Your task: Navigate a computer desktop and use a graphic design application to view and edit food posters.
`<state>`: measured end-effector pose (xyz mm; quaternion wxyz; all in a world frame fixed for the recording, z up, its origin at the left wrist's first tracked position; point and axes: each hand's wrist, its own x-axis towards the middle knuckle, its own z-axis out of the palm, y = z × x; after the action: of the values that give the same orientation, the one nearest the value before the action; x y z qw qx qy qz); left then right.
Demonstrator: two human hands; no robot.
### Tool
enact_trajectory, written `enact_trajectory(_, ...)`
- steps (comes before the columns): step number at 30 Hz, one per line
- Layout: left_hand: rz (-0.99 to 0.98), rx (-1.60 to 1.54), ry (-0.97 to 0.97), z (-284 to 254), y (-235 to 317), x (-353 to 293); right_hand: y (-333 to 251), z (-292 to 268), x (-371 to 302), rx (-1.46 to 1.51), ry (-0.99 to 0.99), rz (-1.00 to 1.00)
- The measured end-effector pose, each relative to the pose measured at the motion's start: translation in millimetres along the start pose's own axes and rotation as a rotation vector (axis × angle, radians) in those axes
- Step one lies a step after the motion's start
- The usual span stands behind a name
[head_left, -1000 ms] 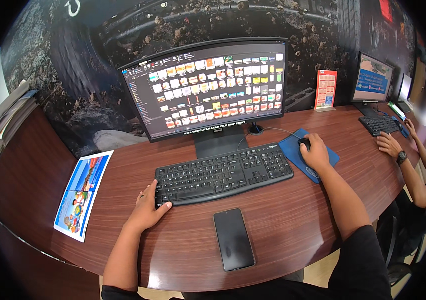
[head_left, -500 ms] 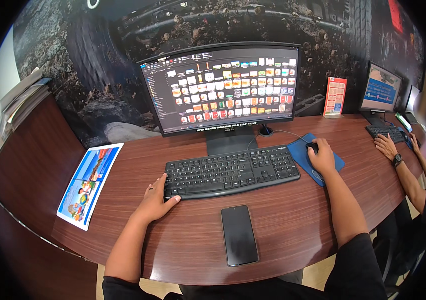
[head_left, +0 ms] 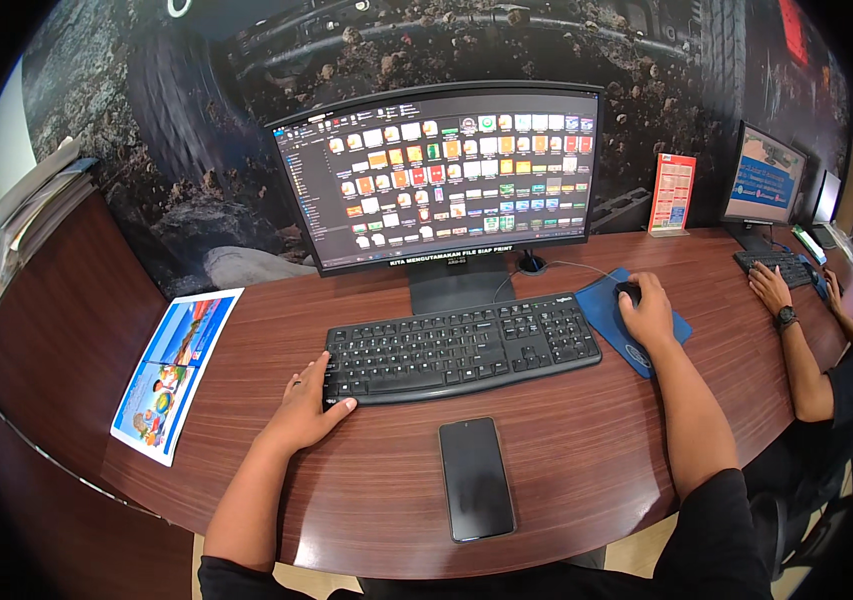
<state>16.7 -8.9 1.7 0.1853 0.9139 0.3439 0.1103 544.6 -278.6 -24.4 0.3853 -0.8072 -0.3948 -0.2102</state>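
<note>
My right hand [head_left: 649,312] is wrapped over a black computer mouse [head_left: 630,291], which lies on a blue mouse pad [head_left: 636,348]. At the left end of the black keyboard [head_left: 461,348], my left hand [head_left: 304,408] rests with its thumb spread from the fingers and holds nothing. The fingertips lie against or right beside the keyboard's edge. Behind the keyboard stands a monitor [head_left: 446,170] with rows of small file thumbnails on a dark window. A dark-screened smartphone [head_left: 476,480] lies on the desk between my forearms.
The wooden desk [head_left: 366,500] curves away to the right. On its left lies a printed colour sheet [head_left: 176,375] beside a wooden partition [head_left: 66,290] with stacked papers [head_left: 41,205]. A red leaflet stand [head_left: 673,195] is at the back. At right, a co-worker's hands are by another keyboard [head_left: 771,268] and monitor [head_left: 764,178].
The thumbnails on the monitor have scrolled to different rows. Both my hands stay in place, and the view has shifted slightly. The co-worker's near arm has moved a little.
</note>
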Motion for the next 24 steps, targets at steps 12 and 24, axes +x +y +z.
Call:
enact_trajectory(12,-0.029,-0.005,-0.019,-2,6,-1,-6,-2,0,-0.002,-0.069,0.041)
enact_trajectory(24,-0.037,0.000,-0.028,-2,6,-1,-11,-5,0,-0.098,-0.126,0.071)
